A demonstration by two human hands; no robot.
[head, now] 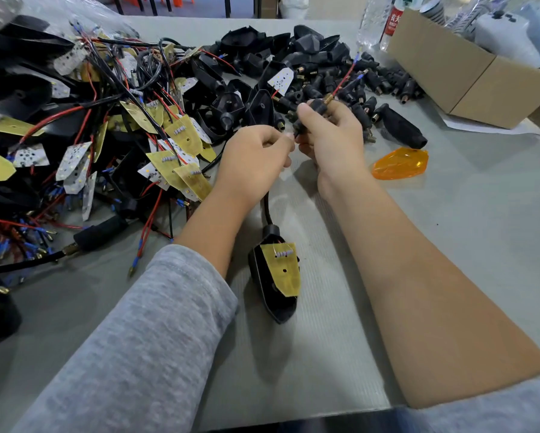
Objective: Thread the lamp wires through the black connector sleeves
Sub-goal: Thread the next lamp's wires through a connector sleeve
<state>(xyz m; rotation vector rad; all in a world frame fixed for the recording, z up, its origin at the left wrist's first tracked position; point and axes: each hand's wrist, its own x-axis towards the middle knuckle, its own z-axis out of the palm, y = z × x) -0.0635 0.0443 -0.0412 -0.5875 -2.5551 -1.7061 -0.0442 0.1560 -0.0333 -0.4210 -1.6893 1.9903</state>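
Over at nine o'clock on the worktop lay the tangled heap of wired boards, well apart from what I was handling. Nearer the middle, my left hand was curled, its grip pinching the black lamp cable just below the sleeve; that cable ran down toward six o'clock to the lamp housing with its yellow board, lying flat between my forearms. Just beside it, at one o'clock of the left hand, my right hand had its grip clenched round a black connector sleeve, with the red wire already poking out of its brass threaded end. I judged the threading to be midway: next I needed to feed the cable further up while keeping the sleeve steady. Farther at two o'clock sat the pile of spare sleeves.
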